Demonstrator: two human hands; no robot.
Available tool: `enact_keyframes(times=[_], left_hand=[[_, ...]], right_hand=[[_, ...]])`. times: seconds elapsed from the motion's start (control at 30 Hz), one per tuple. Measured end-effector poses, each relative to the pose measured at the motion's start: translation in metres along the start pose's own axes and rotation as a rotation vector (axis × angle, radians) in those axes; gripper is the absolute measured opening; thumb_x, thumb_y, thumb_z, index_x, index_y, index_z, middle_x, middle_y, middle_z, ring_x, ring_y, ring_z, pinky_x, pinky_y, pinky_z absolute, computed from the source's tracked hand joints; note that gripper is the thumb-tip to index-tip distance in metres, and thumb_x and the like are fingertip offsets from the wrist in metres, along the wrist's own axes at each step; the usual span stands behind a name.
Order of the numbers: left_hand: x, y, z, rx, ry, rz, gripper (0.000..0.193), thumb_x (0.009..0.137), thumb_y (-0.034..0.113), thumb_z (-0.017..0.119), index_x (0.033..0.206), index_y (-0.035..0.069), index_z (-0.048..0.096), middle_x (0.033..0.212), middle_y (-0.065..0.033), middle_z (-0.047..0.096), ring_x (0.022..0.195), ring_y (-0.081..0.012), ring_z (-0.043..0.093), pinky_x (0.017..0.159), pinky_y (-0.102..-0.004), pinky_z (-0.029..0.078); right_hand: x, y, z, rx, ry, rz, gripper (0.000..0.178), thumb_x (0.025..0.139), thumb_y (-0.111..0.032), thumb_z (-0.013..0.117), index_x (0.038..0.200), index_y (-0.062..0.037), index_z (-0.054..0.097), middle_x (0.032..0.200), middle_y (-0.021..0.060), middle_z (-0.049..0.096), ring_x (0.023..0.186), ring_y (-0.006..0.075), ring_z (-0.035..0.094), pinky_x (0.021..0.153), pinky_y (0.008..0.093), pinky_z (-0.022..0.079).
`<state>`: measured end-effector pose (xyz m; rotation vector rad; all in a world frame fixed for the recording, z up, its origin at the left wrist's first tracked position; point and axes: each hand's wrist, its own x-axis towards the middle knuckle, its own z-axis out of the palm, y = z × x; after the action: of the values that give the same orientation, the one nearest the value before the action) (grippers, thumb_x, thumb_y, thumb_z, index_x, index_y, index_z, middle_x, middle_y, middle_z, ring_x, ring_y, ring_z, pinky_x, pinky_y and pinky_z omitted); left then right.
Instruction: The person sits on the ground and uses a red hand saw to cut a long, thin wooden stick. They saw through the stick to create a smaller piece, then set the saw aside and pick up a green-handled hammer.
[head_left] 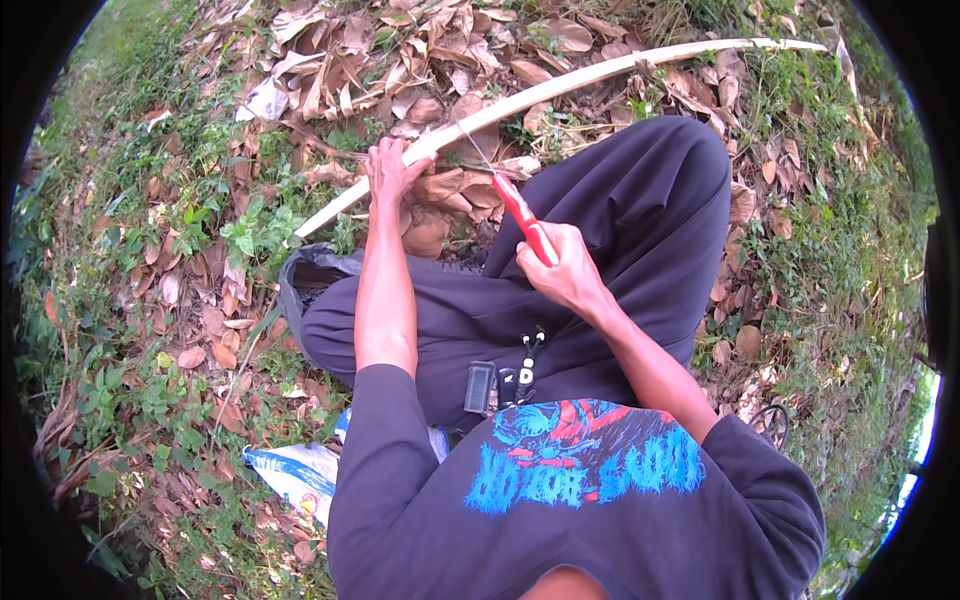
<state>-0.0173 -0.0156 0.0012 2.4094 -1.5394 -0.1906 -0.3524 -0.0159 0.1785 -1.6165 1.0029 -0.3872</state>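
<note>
A long, pale strip of wood or bamboo [565, 84] runs from beside my left knee up to the far right, looking curved. My left hand [391, 172] grips it near its lower left end, fingers on the far side and thumb over the near side. In my right hand [570, 270] is the handle of a red-handled saw [514, 204]. Its thin blade reaches up and left to the strip, just right of my left hand. The blade shows almost edge-on, so its teeth cannot be made out.
I sit cross-legged on ground with dry brown leaves [330, 60] and green weeds [255, 225]. A blue-and-white plastic sack [300, 475] lies at my left side. A small dark device and a beaded cord [526, 370] rest on my lap. My bent right knee [680, 160] rises near the strip.
</note>
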Motion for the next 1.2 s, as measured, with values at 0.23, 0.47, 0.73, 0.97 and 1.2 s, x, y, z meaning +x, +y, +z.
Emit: enact_keyframes(times=[0.23,0.47,0.73,0.97,1.2], left_hand=[[-0.003,0.004,-0.003,0.022,0.001,-0.001,0.063,0.073,0.062,0.075,0.107,0.009,0.068,0.110,-0.0095,0.059,0.107,-0.0333,0.052,0.092,-0.0492,0.041],[-0.005,0.006,-0.003,0.000,-0.013,-0.019,0.063,0.074,0.063,0.074,0.106,0.009,0.068,0.111,-0.0099,0.059,0.108,-0.0337,0.052,0.092,-0.0503,0.041],[-0.009,0.003,-0.003,-0.010,0.025,0.011,0.061,0.073,0.062,0.075,0.104,0.009,0.068,0.110,-0.0105,0.058,0.105,-0.0336,0.052,0.092,-0.0501,0.040],[-0.002,0.007,-0.008,-0.057,-0.026,-0.071,0.062,0.073,0.062,0.076,0.105,0.009,0.069,0.114,-0.0095,0.059,0.108,-0.0329,0.052,0.094,-0.0492,0.041],[-0.004,0.005,-0.007,-0.045,-0.015,-0.083,0.065,0.073,0.063,0.075,0.108,0.009,0.069,0.119,-0.0083,0.058,0.112,-0.0316,0.050,0.098,-0.0479,0.040]], right_hand=[[0.050,0.005,0.014,0.026,0.078,-0.060,0.029,0.083,-0.013,0.060,0.068,0.0021,0.040,0.055,0.0061,0.034,0.056,0.0094,0.033,0.050,0.0373,0.033],[-0.004,-0.001,0.005,0.033,0.024,0.029,0.024,0.081,-0.012,0.058,0.067,0.0042,0.047,0.053,0.0175,0.041,0.047,0.0190,0.042,0.052,0.0403,0.040],[0.052,0.005,0.016,0.033,0.114,-0.041,0.026,0.082,-0.013,0.058,0.068,0.0015,0.042,0.055,0.0047,0.034,0.055,0.0093,0.035,0.050,0.0366,0.033],[0.003,0.006,0.017,0.019,0.035,-0.019,0.022,0.082,-0.010,0.060,0.068,0.0034,0.050,0.053,0.0126,0.046,0.049,0.0142,0.045,0.050,0.0376,0.039],[0.018,0.015,0.016,0.123,0.027,0.011,0.022,0.088,-0.010,0.059,0.070,-0.0030,0.050,0.055,-0.0025,0.044,0.046,0.0060,0.037,0.044,0.0278,0.032]])
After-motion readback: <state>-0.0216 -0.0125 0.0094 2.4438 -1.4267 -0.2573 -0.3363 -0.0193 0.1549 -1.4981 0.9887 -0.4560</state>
